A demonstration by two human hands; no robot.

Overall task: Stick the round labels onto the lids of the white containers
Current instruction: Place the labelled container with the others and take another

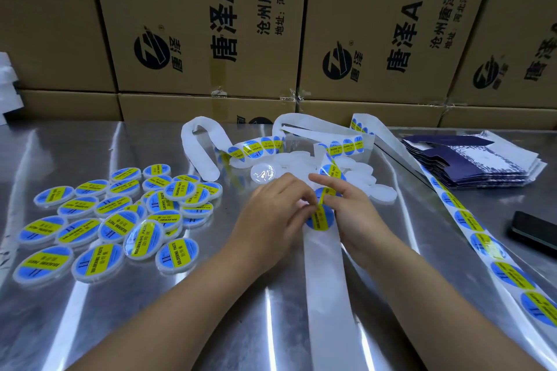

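Note:
A white backing strip runs from the table's front edge up to my hands. On it sits a round blue and yellow label. My left hand pinches that label's upper edge with thumb and forefinger. My right hand rests on the strip beside the label, fingers spread, holding it down. Behind my hands lies a heap of plain white containers. Several labelled containers are spread at the left.
A long strip full of labels crosses the right side. Empty curled backing lies at the back. A stack of dark blue flat cartons and a black phone are at the right. Cardboard boxes wall the back.

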